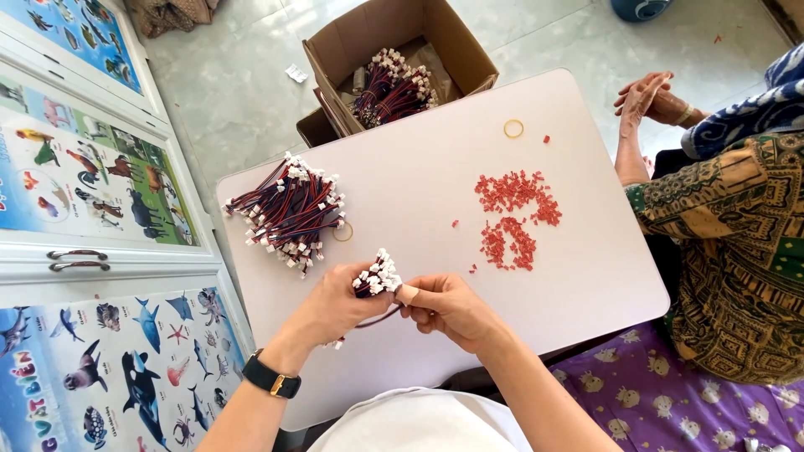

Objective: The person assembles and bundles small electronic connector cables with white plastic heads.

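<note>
My left hand [339, 303] grips a small bundle of red, blue and black wires [376, 278] with white plug ends pointing up. My right hand [448, 308] is beside it, its thumb and bandaged finger pinching the wires just under the white plugs. Both hands hover over the near part of a white folding table [419, 176]. A larger pile of the same wires [291, 212] lies on the table to the upper left. Small red plastic pieces [512, 216] are scattered to the right.
A cardboard box [400, 59] holding more wire bundles stands on the tiled floor behind the table. Rubber bands [513, 128] lie on the table. Another person in patterned clothes [737, 234] sits at the right. Animal posters cover cabinet doors [84, 167] at left.
</note>
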